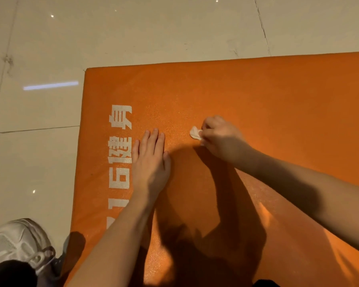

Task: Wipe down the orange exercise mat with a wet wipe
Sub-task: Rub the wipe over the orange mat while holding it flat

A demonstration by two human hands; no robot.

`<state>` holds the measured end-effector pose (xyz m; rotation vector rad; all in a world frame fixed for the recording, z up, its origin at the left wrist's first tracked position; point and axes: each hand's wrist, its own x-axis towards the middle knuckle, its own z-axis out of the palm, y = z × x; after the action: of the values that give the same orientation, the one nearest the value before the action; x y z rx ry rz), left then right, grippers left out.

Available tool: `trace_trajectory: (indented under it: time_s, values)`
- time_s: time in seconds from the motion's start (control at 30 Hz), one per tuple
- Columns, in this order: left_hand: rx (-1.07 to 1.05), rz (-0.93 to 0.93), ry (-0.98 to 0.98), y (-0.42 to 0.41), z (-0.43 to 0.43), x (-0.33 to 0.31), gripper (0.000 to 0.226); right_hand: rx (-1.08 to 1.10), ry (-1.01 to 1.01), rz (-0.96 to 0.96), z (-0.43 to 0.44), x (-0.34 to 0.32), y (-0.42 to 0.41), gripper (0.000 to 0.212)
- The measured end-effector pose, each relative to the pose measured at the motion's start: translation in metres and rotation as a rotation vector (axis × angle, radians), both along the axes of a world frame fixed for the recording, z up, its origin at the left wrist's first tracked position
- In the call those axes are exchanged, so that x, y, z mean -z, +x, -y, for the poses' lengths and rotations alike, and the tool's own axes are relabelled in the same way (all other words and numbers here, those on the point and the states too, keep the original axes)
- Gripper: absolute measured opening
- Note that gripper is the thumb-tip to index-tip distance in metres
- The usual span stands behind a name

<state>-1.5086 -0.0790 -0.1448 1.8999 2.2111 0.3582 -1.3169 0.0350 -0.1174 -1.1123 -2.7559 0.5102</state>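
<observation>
Glossy beige floor tiles all round, w/ the orange mat laid flat on them, its corner up ahead of your hands. Your left hand lies flat on the mat, fingers straight & close together, w/ the white lettering just on its outer side. Your right hand is curled, pinching a bunched wet wipe that pokes out toward the left hand & touches the mat. So imo you're mid-wipe near the corner. Can't tell which bits are done tbh, no clear wet streaks. Prob most of the mat beyond & right of your right hand is left.
</observation>
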Motion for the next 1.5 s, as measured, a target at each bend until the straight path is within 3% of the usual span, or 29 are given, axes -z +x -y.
trace_trajectory:
  time_s: [0.1, 0.23, 0.3, 0.4, 0.43, 0.6, 0.7, 0.77, 0.8, 0.87, 0.93, 1.0, 1.07, 1.2, 1.3, 1.4, 1.5]
  values:
    - [-0.001, 0.009, 0.012, -0.001, -0.001, 0.001, 0.055, 0.041, -0.026, -0.034, 0.02, -0.001, -0.002, 0.003]
    - [-0.011, 0.027, 0.01, 0.0, -0.001, 0.001, 0.056, -0.436, -0.132, 0.089, 0.04, -0.018, 0.001, 0.019]
    - [-0.01, 0.019, 0.008, 0.0, 0.0, 0.001, 0.056, -0.358, -0.133, 0.132, 0.029, -0.014, 0.001, 0.024]
    - [-0.015, 0.006, -0.001, 0.0, -0.001, 0.003, 0.056, -0.011, -0.066, 0.029, 0.03, -0.005, 0.0, 0.024]
    - [-0.014, 0.002, -0.004, -0.001, -0.001, 0.003, 0.056, 0.005, -0.049, 0.01, 0.04, -0.005, -0.002, 0.024]
    - [-0.012, -0.012, -0.004, 0.0, 0.0, 0.002, 0.056, -0.424, -0.006, 0.039, 0.07, -0.019, 0.004, 0.027]
    - [0.001, -0.036, -0.024, 0.001, 0.001, 0.001, 0.051, -0.113, -0.039, 0.035, 0.055, -0.018, 0.004, 0.042]
    - [-0.014, -0.008, -0.057, 0.003, 0.002, -0.004, 0.049, 0.115, -0.055, 0.078, 0.056, -0.011, 0.006, 0.025]
    - [-0.028, 0.017, -0.078, 0.005, 0.005, -0.006, 0.05, 0.125, -0.062, 0.057, 0.064, -0.01, 0.005, 0.014]
    - [-0.032, 0.037, -0.114, 0.008, 0.021, -0.008, 0.051, -0.05, -0.078, -0.015, 0.089, -0.01, 0.005, 0.016]
    - [-0.001, 0.027, -0.122, 0.01, 0.042, -0.008, 0.053, -0.293, -0.131, 0.005, 0.106, -0.014, 0.01, 0.018]
    - [0.011, 0.007, -0.123, 0.01, 0.056, -0.005, 0.054, -0.388, -0.153, 0.064, 0.102, -0.017, 0.015, 0.02]
    - [-0.002, -0.03, -0.123, 0.01, 0.057, -0.001, 0.051, -0.274, -0.146, 0.068, 0.09, -0.013, 0.017, 0.017]
    - [0.001, -0.061, -0.136, 0.012, 0.055, -0.002, 0.05, 0.151, -0.11, 0.042, 0.095, -0.01, 0.014, 0.014]
    - [-0.01, -0.066, -0.141, 0.01, 0.055, -0.004, 0.051, -0.107, -0.141, 0.002, 0.133, -0.015, 0.007, 0.02]
    - [-0.01, -0.052, -0.166, 0.012, 0.056, -0.007, 0.051, -0.369, -0.171, 0.08, 0.137, -0.021, 0.015, 0.015]
    - [-0.021, -0.03, -0.188, 0.016, 0.068, -0.012, 0.053, -0.119, -0.124, 0.128, 0.114, -0.012, 0.02, 0.02]
